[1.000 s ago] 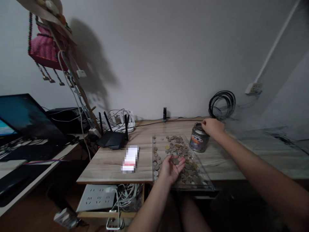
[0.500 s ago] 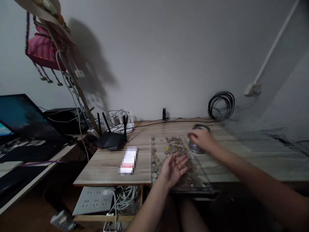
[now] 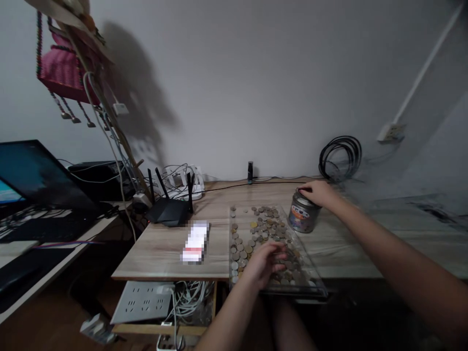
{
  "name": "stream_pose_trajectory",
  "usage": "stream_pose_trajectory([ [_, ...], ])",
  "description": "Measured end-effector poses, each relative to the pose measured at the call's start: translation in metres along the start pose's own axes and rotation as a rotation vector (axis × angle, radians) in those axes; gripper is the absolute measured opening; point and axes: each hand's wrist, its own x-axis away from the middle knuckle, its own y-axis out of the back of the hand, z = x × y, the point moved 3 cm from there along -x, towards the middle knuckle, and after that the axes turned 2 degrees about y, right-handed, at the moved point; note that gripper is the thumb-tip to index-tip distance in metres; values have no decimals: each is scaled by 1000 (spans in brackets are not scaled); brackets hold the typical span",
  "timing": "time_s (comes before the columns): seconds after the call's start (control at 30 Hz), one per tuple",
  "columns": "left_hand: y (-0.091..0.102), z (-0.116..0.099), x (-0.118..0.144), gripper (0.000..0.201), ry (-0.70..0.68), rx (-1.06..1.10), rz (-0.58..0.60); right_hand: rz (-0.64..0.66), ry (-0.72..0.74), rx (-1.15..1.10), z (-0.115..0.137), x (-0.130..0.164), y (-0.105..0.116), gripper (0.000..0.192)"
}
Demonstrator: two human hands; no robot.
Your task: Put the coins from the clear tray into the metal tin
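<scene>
Many coins (image 3: 270, 222) lie spread on a clear tray (image 3: 312, 273) at the desk's front edge. Above its near part is my left hand (image 3: 262, 265), palm turned sideways, fingers loosely bent and apart, with nothing visible in it. A printed metal tin (image 3: 302, 217) stands just right of the tray. My right hand (image 3: 317, 193) is at the tin's top, its fingers closed together by the rim; whatever they may hold is hidden.
Left of the tray lies a lit phone (image 3: 196, 242), blurred out. Behind it stands a black router (image 3: 170, 212). A small dark bottle (image 3: 250, 172) is by the wall, and a coiled black cable (image 3: 340, 157) rests at the back right. Below, an open drawer holds a power strip (image 3: 142, 302).
My right hand has moved from the tin's left side up and right to its top, uncovering the printed front. My left hand has turned from palm up to sideways, its fingers curling more.
</scene>
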Motion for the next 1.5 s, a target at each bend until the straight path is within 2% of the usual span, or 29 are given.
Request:
stream_pose_trajectory([
  [0.13,0,0,0,22,-4,-6,-32,65,-70,-64,-21,-4,7,26],
  [0.23,1,2,-2,22,-8,-12,-54,244,-71,-137,-32,-10,5,22],
  [0.33,2,3,-3,22,-17,-17,-60,392,-56,-189,-32,-16,1,17],
  [0.43,1,2,-2,21,-31,-23,-50,424,-79,-176,-29,-22,2,9],
  [0.5,1,2,-2,20,-35,-26,-53,406,-107,-141,-27,-25,4,7],
  [0.67,2,2,-2,20,-34,-41,-78,256,-207,19,-23,-27,14,12],
  [0.83,3,3,-3,20,-40,-55,-98,183,-234,118,-11,-21,11,15],
  [1.17,3,4,-3,21,-45,-72,-103,217,-194,124,3,-18,12,24],
  [1.33,1,2,-1,23,-42,-105,-100,163,-147,176,-2,-15,12,25],
  [1.43,0,4,-2,25,-30,-146,-100,200,-132,177,-5,-9,15,23],
  [1.5,0,4,-1,29,-28,-237,-104,118,-125,158,1,2,21,26],
])
